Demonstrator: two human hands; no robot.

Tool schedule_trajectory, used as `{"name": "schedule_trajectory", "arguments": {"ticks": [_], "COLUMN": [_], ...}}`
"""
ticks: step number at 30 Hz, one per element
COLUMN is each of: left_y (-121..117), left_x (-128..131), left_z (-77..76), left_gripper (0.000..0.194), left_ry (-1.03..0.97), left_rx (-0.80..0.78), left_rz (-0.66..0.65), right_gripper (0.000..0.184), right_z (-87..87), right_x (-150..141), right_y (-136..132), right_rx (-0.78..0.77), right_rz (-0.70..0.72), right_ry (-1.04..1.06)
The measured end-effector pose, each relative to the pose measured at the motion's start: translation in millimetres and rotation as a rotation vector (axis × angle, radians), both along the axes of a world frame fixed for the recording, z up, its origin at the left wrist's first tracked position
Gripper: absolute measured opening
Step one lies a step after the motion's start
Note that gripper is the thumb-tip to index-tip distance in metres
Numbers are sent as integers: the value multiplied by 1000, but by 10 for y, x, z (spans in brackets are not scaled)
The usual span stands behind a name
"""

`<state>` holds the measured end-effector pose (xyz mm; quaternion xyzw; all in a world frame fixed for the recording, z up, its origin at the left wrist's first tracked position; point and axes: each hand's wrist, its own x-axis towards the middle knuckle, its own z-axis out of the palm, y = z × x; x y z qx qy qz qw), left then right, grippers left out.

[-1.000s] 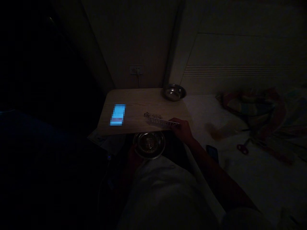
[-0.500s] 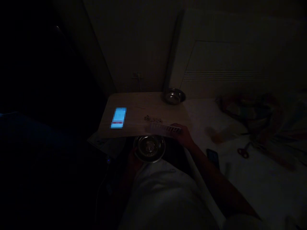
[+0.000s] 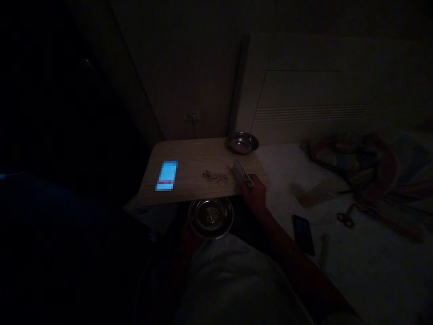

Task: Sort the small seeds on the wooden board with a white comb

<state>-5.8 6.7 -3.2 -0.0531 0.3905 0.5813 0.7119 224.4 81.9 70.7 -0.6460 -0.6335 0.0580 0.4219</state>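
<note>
Head view shows the right grip closed around the near end of a white slotted strip, just right of dark bits scattered on the surface. Left grip holds a metal bowl by its left rim.

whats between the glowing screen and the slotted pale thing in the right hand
Small dark bits lie scattered on the wooden tabletop between the glowing screen and the slotted thing in the head view.
</note>
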Motion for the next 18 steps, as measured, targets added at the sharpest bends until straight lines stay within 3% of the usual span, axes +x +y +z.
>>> {"name": "schedule_trajectory", "arguments": {"ticks": [10,18], "left_y": [-3,9], "left_x": [-19,4], "left_z": [-203,-134], "left_gripper": [27,27], "left_ry": [1,-17], "left_rx": [34,28], "left_rz": [15,-3], "right_gripper": [27,25], "right_z": [61,136], "right_x": [-535,-963], "right_y": [182,305], "right_rx": [-150,-283], "right_rz": [9,-56], "right_ry": [-160,-275]}}
